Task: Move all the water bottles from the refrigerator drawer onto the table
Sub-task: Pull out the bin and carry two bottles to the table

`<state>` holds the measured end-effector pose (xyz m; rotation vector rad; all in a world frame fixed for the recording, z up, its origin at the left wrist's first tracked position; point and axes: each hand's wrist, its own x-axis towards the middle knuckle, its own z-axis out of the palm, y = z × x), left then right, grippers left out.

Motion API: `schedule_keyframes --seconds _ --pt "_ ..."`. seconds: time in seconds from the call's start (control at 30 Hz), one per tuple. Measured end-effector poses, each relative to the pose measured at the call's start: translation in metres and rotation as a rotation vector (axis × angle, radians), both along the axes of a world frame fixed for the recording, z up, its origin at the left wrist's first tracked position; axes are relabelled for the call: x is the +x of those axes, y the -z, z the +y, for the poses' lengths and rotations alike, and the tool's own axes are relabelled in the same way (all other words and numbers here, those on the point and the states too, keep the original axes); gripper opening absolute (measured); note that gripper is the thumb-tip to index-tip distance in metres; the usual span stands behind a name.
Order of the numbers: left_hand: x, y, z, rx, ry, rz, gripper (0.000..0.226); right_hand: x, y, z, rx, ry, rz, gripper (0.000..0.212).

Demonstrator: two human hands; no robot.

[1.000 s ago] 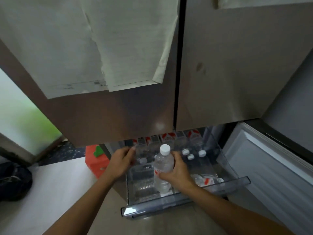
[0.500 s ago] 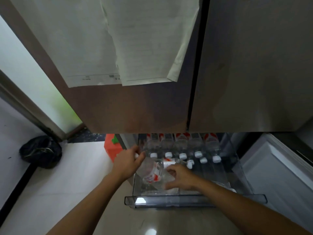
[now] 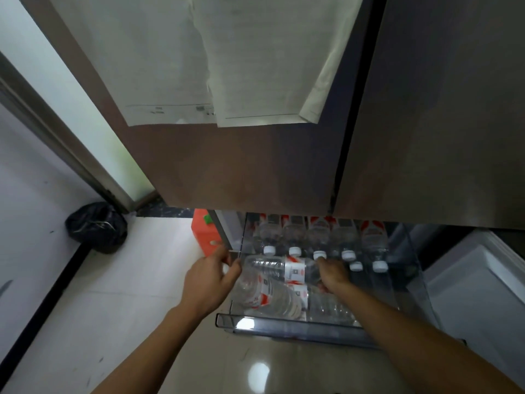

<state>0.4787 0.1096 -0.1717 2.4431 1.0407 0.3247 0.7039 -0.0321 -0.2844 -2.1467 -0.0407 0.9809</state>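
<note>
Low in the frame, the left hand [image 3: 208, 282] grips a tilted bottle [image 3: 267, 297] over the drawer [image 3: 284, 325]; the right hand [image 3: 332, 273] closes on a lying bottle [image 3: 284, 268].

"Where are the water bottles [image 3: 318, 237]?"

"A row lies beyond the right hand [image 3: 331, 275], white caps toward it, red-and-white labels at the back of the clear refrigerator drawer [image 3: 284, 325]."

"And nearer?"

"One clear bottle [image 3: 279, 268] lies sideways between both hands; another [image 3: 267, 297] lies tilted just beside the left hand [image 3: 208, 282]."
</note>
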Motion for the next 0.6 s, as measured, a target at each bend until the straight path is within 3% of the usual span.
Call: schedule_keyframes --seconds 0.07,0.17,0.27,0.37,0.47,0.6 --pt "-0.001 -0.002 -0.001 -0.011 0.018 0.001 0.053 0.003 0.002 -0.005 -0.006 0.027 0.03 0.042" --pt "0.001 -0.004 0.0 -0.005 0.059 -0.005 0.048 0.001 -0.008 -0.009 0.048 0.094 0.028 0.036" --pt "0.01 -0.01 -0.002 0.036 0.116 -0.036 0.031 -0.016 -0.039 -0.012 0.161 0.087 -0.223 0.025" --pt "0.021 -0.018 -0.004 0.094 0.203 -0.03 0.035 -0.037 -0.078 -0.028 0.177 -0.049 -0.57 0.021" --pt "0.032 -0.024 -0.004 0.188 0.287 -0.02 0.037 -0.044 -0.116 -0.05 0.097 -0.2 -0.851 0.03" --pt "0.038 -0.049 -0.013 0.305 0.346 -0.039 0.03 -0.041 -0.165 -0.073 0.102 -0.222 -1.226 0.044"
